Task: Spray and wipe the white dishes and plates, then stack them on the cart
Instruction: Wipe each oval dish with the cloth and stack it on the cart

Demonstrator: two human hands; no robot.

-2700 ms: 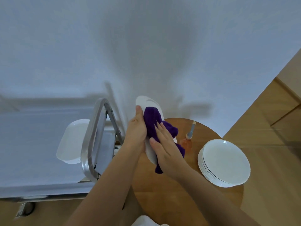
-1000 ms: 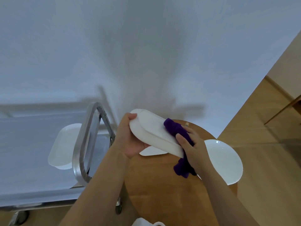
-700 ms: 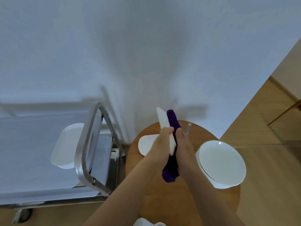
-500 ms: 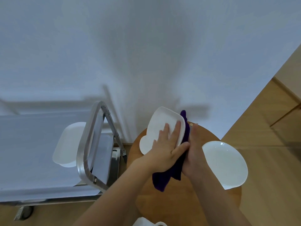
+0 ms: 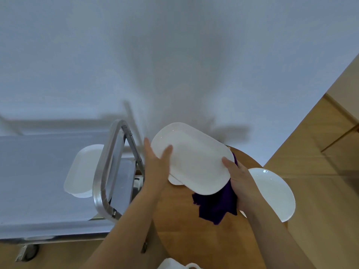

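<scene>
A white oblong dish [image 5: 191, 158] is held flat above the round wooden table [image 5: 190, 235]. My left hand [image 5: 156, 164] grips its left end, thumb on top. At its right end my right hand [image 5: 240, 181] holds both the dish and a purple cloth [image 5: 215, 205], which hangs below the dish. Another white dish [image 5: 174, 181] peeks out beneath it on the table. A stack of round white plates [image 5: 274, 193] sits at the table's right edge. White oblong dishes [image 5: 82, 171] are stacked on the cart's grey shelf [image 5: 38, 191].
The cart's metal handle loop [image 5: 105, 171] stands between the table and the stacked dishes. A cart wheel [image 5: 29, 251] shows at lower left. A white wall lies behind; wooden floor [image 5: 320, 171] extends to the right. Something white [image 5: 174, 265] sits at the bottom edge.
The dish has been turned from upright to lying flat and shifted slightly left. The cloth has gone from its face to hanging beneath it in my right hand.
</scene>
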